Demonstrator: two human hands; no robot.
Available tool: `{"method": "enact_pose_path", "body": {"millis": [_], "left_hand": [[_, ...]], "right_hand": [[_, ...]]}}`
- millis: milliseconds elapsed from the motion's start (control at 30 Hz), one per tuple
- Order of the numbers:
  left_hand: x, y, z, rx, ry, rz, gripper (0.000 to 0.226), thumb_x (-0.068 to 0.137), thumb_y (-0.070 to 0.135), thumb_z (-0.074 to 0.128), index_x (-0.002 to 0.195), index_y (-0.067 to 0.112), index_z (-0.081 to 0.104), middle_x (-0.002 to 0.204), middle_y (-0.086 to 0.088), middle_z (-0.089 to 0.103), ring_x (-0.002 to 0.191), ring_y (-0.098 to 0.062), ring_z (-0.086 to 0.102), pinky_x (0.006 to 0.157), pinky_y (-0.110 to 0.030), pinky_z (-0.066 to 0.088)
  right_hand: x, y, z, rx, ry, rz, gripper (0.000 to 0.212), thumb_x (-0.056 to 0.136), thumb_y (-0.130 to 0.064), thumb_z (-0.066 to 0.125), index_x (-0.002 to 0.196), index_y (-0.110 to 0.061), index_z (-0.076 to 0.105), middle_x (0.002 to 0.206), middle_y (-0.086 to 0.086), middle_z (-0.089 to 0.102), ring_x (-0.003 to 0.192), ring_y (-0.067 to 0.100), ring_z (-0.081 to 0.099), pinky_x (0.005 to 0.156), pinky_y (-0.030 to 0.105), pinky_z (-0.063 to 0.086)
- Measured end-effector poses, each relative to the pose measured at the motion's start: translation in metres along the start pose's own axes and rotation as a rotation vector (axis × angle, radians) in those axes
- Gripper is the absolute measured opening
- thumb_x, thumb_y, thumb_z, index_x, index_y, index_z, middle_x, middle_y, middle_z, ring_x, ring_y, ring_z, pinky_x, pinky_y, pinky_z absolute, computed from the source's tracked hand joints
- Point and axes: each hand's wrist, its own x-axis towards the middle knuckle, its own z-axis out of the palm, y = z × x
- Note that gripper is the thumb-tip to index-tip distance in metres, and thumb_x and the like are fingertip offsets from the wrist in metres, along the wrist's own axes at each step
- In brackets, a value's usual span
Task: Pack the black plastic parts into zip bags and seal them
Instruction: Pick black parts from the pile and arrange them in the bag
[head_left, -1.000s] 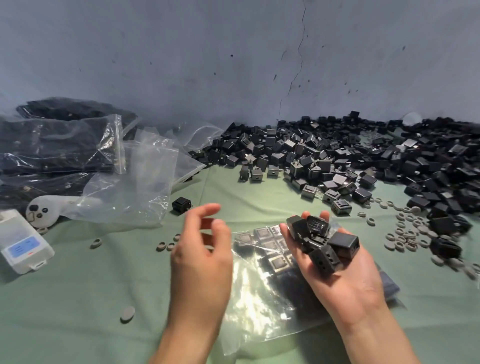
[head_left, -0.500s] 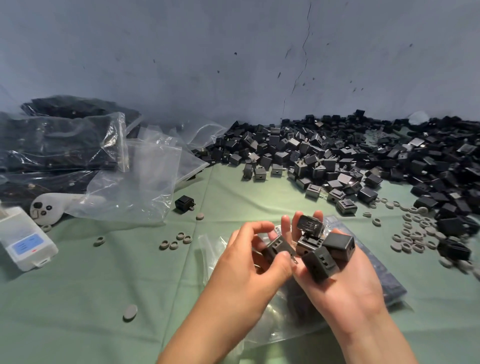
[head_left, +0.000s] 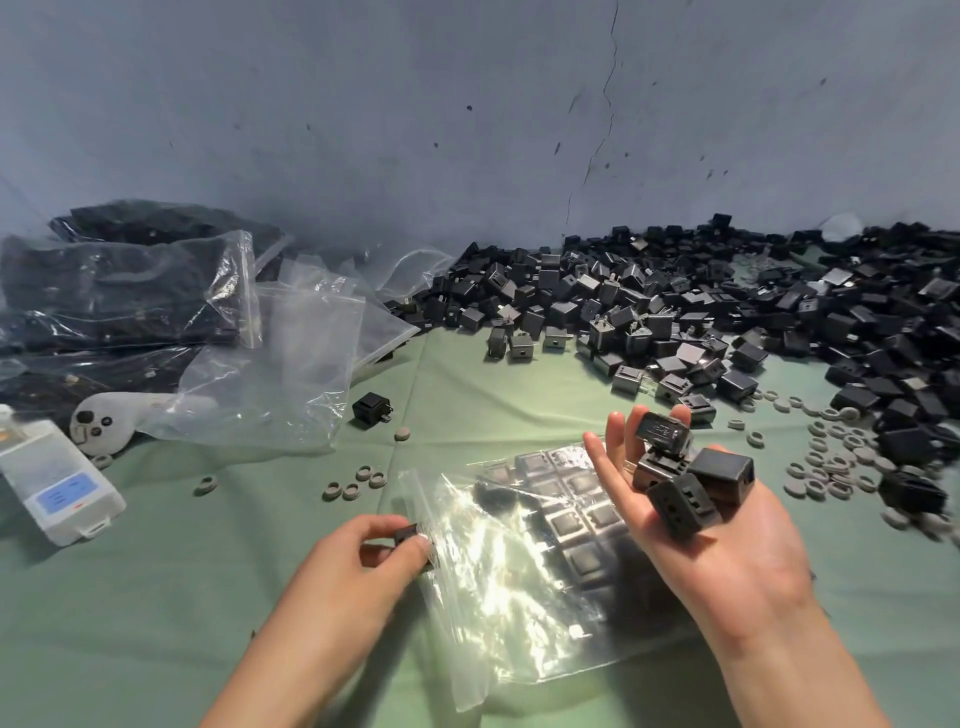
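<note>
Far to the left of the zip bag (head_left: 519, 582) that lies in front of you on the green cloth (head_left: 156, 597) sits a white box (head_left: 57, 483) with a blue label. Behind the box is a stack of filled bags (head_left: 119, 291). Nearer the zip bag, still on its left, lie some empty clear bags (head_left: 280, 374), a lone part (head_left: 371, 408) and a few grey rings (head_left: 356, 480).

Your left hand (head_left: 363, 561) is at the zip bag's left edge, by its mouth. Thumb and fingertips pinch a black part (head_left: 408, 535); whether it is already inside the opening cannot be told. The zip bag lies flat, with rows of parts showing through the plastic in its far half.

Your right hand (head_left: 727, 551) hovers over the zip bag's right side, palm up, fingers nearly straight, carrying a handful of black parts (head_left: 685, 478). Behind and to the right of the zip bag, the pile of black parts (head_left: 675, 312) spreads along the wall, and scattered rings (head_left: 831, 462) lie on the cloth to the bag's right.
</note>
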Motion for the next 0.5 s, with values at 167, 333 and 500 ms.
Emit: {"method": "enact_pose_path", "body": {"millis": [167, 333, 500], "left_hand": [[-0.004, 0.006, 0.021, -0.091, -0.134, -0.022, 0.015, 0.097, 0.007, 0.058, 0.102, 0.012, 0.071, 0.08, -0.011, 0.074, 0.063, -0.02, 0.069, 0.074, -0.044, 0.061], [-0.007, 0.016, 0.021, -0.486, -0.108, -0.206, 0.024, 0.104, 0.012, 0.044, 0.11, 0.0, 0.064, 0.101, -0.03, 0.064, 0.063, -0.026, 0.072, 0.052, -0.036, 0.059], [-0.012, 0.022, 0.024, -0.696, -0.27, -0.284, 0.054, 0.097, 0.05, 0.049, 0.115, 0.001, 0.061, 0.098, -0.027, 0.073, 0.087, -0.042, 0.073, 0.061, -0.046, 0.062]], "right_hand": [[0.0, -0.003, -0.001, -0.006, -0.004, -0.003, 0.062, 0.083, -0.016, 0.045, 0.145, -0.021, 0.05, 0.11, 0.013, 0.069, 0.103, 0.035, 0.068, 0.094, 0.059, 0.047], [-0.002, -0.008, 0.0, 0.022, -0.009, -0.02, 0.062, 0.078, -0.015, 0.046, 0.14, -0.024, 0.054, 0.112, 0.014, 0.068, 0.104, 0.034, 0.068, 0.093, 0.059, 0.047], [-0.003, -0.011, 0.002, 0.05, -0.009, -0.025, 0.056, 0.078, -0.016, 0.047, 0.132, -0.023, 0.06, 0.118, 0.015, 0.066, 0.103, 0.036, 0.068, 0.092, 0.06, 0.047]]}}
